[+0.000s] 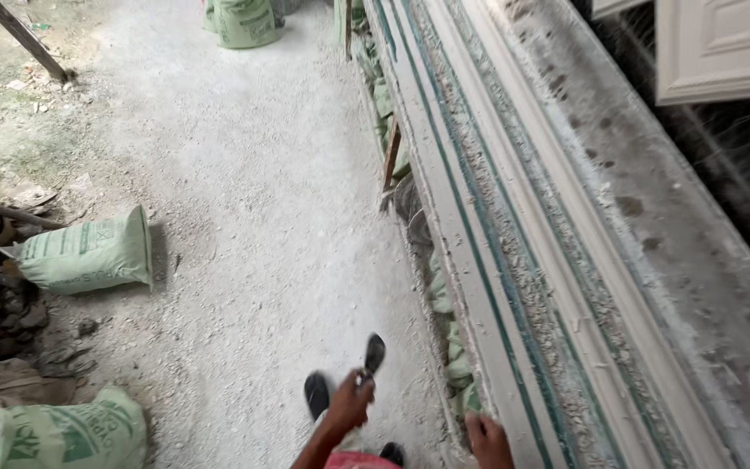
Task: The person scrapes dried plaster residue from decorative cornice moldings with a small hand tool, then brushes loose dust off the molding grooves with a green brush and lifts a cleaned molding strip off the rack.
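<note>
I see left hand (349, 404) with fingers curled shut on a small dark tool (364, 376); right hand (488, 441) rests fingers flat on the long moulding desk (514, 287) edge, likely steadying; green sacks (88, 254) well left.

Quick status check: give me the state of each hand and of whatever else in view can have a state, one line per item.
left hand: closed around a small dark tool, raised over the floor
small dark tool: held, sticking up from the fist
right hand: resting on the edge of the long moulding bench
long moulding bench: coated with crumbly plaster debris
green sack: full, lying on its side
second green sack: full, lying down
</note>
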